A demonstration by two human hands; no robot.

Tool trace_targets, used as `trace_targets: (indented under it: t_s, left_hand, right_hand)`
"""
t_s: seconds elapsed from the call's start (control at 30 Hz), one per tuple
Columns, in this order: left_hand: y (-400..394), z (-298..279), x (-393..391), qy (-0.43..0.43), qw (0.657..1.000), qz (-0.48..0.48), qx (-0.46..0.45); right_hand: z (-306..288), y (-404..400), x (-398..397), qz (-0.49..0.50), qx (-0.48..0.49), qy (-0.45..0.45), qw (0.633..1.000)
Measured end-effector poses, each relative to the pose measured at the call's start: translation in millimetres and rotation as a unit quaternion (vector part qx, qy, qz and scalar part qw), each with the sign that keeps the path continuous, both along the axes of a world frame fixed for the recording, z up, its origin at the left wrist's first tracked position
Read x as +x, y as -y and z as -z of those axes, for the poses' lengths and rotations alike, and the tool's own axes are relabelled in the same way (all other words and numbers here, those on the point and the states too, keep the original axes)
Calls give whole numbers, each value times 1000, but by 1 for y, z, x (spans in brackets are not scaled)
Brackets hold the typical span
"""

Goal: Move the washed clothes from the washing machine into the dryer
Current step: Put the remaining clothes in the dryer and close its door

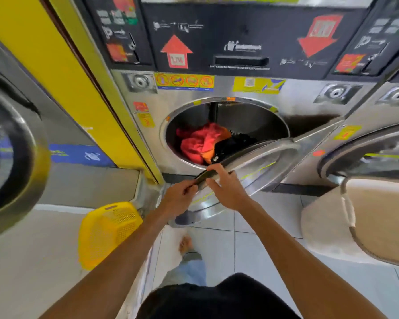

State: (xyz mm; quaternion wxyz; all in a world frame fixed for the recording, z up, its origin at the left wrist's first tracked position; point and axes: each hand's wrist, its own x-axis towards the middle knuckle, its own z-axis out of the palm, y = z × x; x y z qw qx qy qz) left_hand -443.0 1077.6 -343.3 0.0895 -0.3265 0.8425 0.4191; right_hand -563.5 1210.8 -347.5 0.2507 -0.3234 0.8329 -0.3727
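Steel laundromat machines fill the wall ahead. Your washed clothes [203,140] (red, orange and black) lie inside the open drum [251,120]. Your left hand [179,196] and right hand [226,188] each close a grip on the door [258,171] edge. Loading looks finished; next, swing it firmly shut.

two hands show: the left hand [179,196] and the right hand [226,191], both just below the dryer opening [226,132]. one dryer door [251,178] hangs open to the right of that opening. inside it lie two clumps of clothes: one red-orange bundle [199,141] and one black bundle [234,143]. one yellow laundry basket [107,233] sits on the floor down-left of the opening. two red arrow stickers show above it: one up arrow [176,50], one down arrow [318,36]. one bare foot [185,244] shows below it.
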Motion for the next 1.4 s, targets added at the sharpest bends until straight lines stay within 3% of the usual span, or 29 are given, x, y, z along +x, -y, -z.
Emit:
trace_targets:
  t_s: [0.13, 0.33, 0.5, 0.6, 0.8, 1.0, 1.23, 1.4]
  left_hand:
    - [50, 5, -25, -9, 1000, 16, -22]
    - [115, 5, -65, 24, 997, 49, -56]
    - [149, -2, -94, 21, 996, 62, -55]
    - [157, 1, -111, 33, 997, 48, -50]
    - [154, 12, -140, -9, 996, -93, 1]
    - [165, 24, -168, 28, 996, -68, 56]
    - [167, 40, -173, 67, 996, -61, 0]
    - [161, 50, -170, 26, 997, -71, 13]
  right_hand:
    - [2, 42, -29, -20, 49, -57, 997]
    - [7, 95, -44, 50, -14, -132, 990]
    - [3, 127, -78, 54, -8, -153, 987]
    - [-4, 140, -100, 52, 20, -120, 991]
    - [-2, 161, -131, 109, 4, -57, 992]
    - [-2, 180, -153, 135, -18, -44, 990]
    - [1, 186, -157, 184, -44, -36, 981]
    - [5, 184, -168, 151, -48, -49, 986]
